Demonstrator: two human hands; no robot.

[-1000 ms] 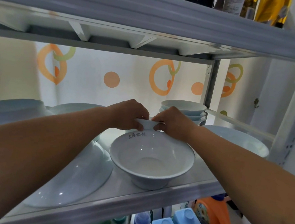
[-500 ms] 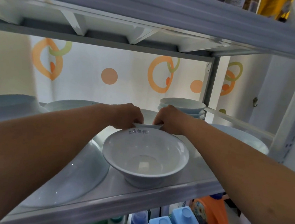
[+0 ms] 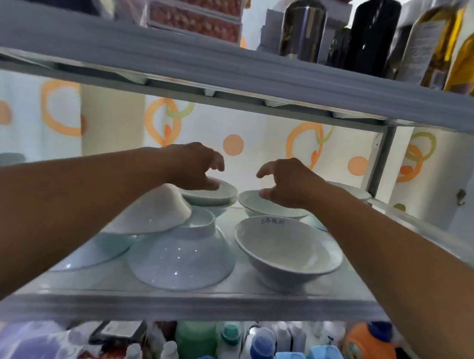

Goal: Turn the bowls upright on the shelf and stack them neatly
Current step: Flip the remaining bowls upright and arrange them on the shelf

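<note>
Both hands reach far into the shelf (image 3: 215,304): left hand (image 3: 192,168) rests spread on one small bowl (image 3: 222,192), right hand (image 3: 285,182) hovers, fingers apart, over another bowl (image 3: 249,203), likely to bring them together.

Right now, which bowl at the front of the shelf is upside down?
The pale blue bowl front-centre, foot ring up; the white bowl beside it sits upright.
</note>
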